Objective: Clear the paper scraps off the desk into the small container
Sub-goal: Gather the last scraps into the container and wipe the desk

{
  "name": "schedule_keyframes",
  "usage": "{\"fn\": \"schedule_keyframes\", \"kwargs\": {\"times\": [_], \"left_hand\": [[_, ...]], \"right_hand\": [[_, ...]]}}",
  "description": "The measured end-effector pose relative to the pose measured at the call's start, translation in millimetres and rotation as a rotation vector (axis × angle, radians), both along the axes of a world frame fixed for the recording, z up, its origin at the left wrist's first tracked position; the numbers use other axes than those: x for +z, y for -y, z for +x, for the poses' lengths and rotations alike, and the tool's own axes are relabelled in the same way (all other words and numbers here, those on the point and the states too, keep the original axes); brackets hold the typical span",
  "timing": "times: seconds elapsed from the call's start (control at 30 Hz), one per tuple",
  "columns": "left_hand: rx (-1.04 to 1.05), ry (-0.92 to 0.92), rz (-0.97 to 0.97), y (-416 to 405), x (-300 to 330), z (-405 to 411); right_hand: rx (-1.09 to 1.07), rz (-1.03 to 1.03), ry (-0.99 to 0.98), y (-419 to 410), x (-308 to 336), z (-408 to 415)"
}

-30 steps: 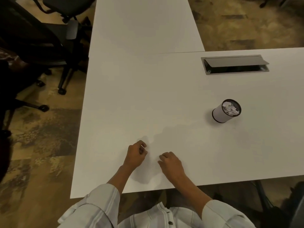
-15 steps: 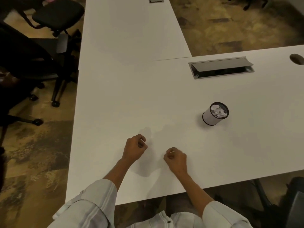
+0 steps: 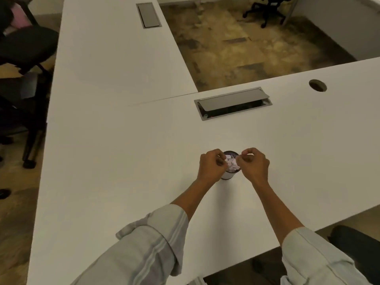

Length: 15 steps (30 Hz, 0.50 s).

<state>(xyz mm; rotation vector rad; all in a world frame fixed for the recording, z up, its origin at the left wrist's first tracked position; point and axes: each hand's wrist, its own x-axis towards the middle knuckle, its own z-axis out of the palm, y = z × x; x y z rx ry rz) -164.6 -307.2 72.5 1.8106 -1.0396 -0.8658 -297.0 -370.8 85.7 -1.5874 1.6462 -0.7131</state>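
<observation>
Over the small container (image 3: 228,175) we have both hands bunched close together, the left hand (image 3: 211,167) on its left side and the right hand (image 3: 254,164) on its right, with the rim of the container showing in the gap between them. Our left grip is curled tight, fingertips drawn in toward the thumb above the opening; something pale sits at those fingertips, but we cannot tell whether it is a scrap pinched there or paper already inside. Our right grip is likewise curled, thumb and forefinger pressed together at the container's edge, and whether they have hold of a scrap we cannot make out either. Paper scraps (image 3: 232,164) fill the container, white crumpled bits heaped up to near the rim. It stands upright on the white bench (image 3: 123,161), a pale cylinder with a dark rim, its lower wall visible just beside our left wrist. Both sleeves (image 3: 148,243) are pale, striped and rolled back to the forearm. Farther back in the bench surface lies a grey cable hatch (image 3: 233,102) with its lid propped partly open, and to its right a round cable hole (image 3: 317,85). Dark office chairs (image 3: 24,46) stand off the left edge
</observation>
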Motion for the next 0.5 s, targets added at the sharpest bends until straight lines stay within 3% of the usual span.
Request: {"fn": "schedule_keyframes", "kwargs": {"times": [0.2, 0.37, 0.5], "left_hand": [[-0.017, 0.113, 0.062, 39.6, -8.7, -11.7], [0.026, 0.183, 0.181, 40.0, -11.8, -3.8], [-0.011, 0.239, 0.169, 30.0, -9.9, 7.3]], "right_hand": [[0.192, 0.005, -0.151, 28.3, -13.3, 0.3], [0.183, 0.014, -0.176, 37.8, -16.8, 0.4], [0.183, -0.03, -0.151, 41.5, -16.8, 6.1]]}}
